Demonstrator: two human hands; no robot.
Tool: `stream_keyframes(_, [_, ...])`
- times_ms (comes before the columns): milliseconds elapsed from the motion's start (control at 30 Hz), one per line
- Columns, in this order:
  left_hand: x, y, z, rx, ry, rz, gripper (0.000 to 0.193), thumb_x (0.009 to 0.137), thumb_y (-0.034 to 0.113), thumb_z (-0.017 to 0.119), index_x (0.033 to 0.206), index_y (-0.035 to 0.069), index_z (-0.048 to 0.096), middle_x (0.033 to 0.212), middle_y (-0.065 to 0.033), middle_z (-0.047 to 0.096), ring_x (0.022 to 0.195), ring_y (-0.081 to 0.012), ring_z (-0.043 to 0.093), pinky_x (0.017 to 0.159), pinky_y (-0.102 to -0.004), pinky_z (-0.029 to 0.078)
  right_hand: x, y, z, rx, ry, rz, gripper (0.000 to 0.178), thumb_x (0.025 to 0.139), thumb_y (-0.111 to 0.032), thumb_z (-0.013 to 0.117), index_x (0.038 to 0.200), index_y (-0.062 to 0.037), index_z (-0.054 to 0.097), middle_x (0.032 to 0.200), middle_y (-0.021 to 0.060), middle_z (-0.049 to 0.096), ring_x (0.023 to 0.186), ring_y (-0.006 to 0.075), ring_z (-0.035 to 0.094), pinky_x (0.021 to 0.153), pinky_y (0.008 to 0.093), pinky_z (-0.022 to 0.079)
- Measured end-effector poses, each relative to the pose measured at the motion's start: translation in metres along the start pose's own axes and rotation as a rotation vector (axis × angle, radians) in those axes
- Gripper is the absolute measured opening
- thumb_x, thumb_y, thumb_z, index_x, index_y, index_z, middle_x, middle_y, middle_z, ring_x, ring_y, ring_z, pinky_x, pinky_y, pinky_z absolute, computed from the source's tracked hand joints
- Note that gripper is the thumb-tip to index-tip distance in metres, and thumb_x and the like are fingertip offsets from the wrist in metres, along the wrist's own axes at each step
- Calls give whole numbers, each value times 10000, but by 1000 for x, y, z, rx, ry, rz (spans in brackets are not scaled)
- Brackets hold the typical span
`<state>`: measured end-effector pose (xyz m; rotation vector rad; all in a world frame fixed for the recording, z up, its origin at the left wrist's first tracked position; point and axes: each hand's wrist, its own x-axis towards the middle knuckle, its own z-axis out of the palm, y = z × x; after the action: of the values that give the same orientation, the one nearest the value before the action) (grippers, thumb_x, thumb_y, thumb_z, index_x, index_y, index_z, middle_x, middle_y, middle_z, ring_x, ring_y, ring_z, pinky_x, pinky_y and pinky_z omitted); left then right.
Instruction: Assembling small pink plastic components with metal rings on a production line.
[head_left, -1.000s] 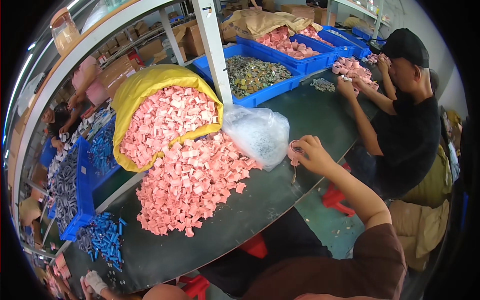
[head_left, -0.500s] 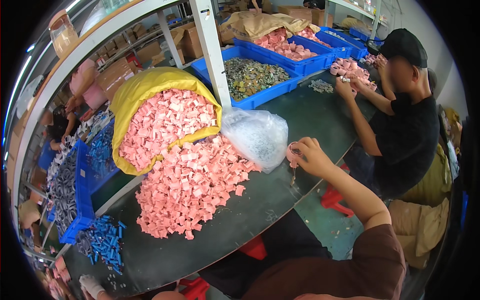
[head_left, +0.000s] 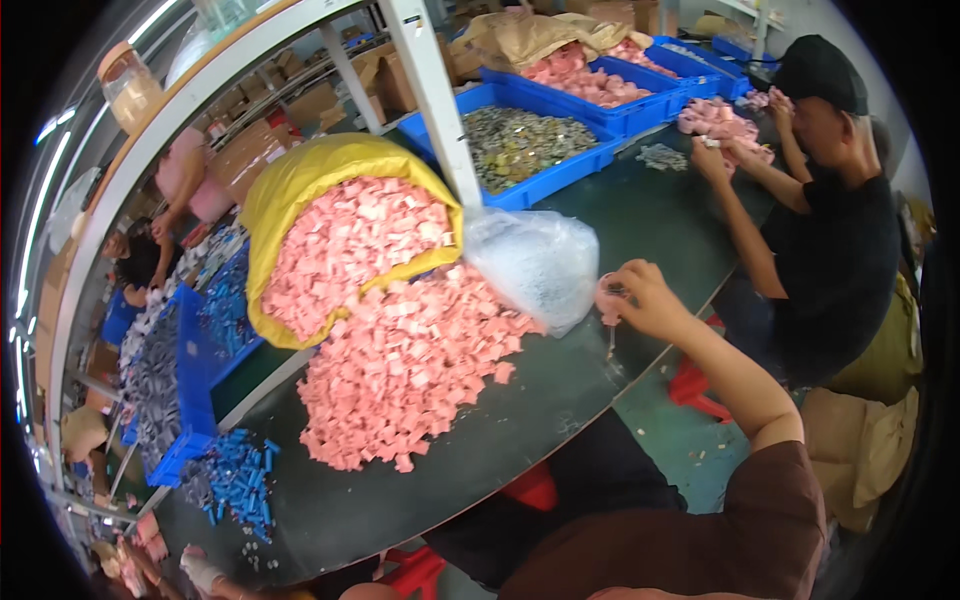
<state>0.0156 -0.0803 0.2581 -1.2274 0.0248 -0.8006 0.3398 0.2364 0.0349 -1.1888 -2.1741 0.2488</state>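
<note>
My right hand (head_left: 650,300), at the end of a bare forearm below a brown sleeve, pinches a pink ring-shaped plastic part (head_left: 608,299) over the near right of the dark green table (head_left: 400,505). Something thin hangs or lies just below the part, too small to name. Beside it, on the left, rests a clear plastic bag (head_left: 550,270) of small pale contents. A large heap of pink plastic pieces (head_left: 400,390) spills from a yellow sack (head_left: 320,160). My left hand does not show.
Blue cylinders (head_left: 240,490) lie at the left near a blue crate (head_left: 195,400). Blue trays (head_left: 530,190) of small parts line the back, behind a white post (head_left: 435,110). A co-worker in black (head_left: 830,250) handles pink parts at the right. A gloved hand (head_left: 200,570) shows lower left.
The whole view has shifted slightly, so most things sit farther right. My right hand keeps its pinch on the pink part, at about the same spot beside the bag.
</note>
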Motion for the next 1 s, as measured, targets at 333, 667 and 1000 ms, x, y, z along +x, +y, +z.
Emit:
stream_keyframes(333, [-72, 88, 24, -199, 451, -969, 187, 938, 281, 641, 982, 143, 522, 939, -16, 438, 849, -186, 473, 683, -359, 387, -1, 21, -20, 142, -417, 17, 642, 772, 97, 586, 1389, -65, 510, 1464, 223, 441, 1370, 408, 437, 1079, 422, 443])
stream_keyframes(667, [-114, 206, -55, -673, -804, -1812, 166, 881, -3, 632, 1041, 25, 670, 956, -108, 630, 850, -286, 607, 754, -369, 504, -14, -58, -2, 718, -706, 175, 684, 711, -56, 798, 1340, -29, 530, 1088, 33, 556, 1028, 135, 543, 876, 288, 465])
stream_keyframes(1000, [-99, 234, -39, -897, -862, -2157, 652, 990, 252, 582, 1543, 28, 318, 1560, -228, 263, 1439, -394, 270, 1208, -460, 209, -86, -196, 91, 1525, -657, 613, 499, 1061, -144, 491, 1506, -55, 284, 1427, 114, 446, 1299, 211, 475, 1088, 360, 415])
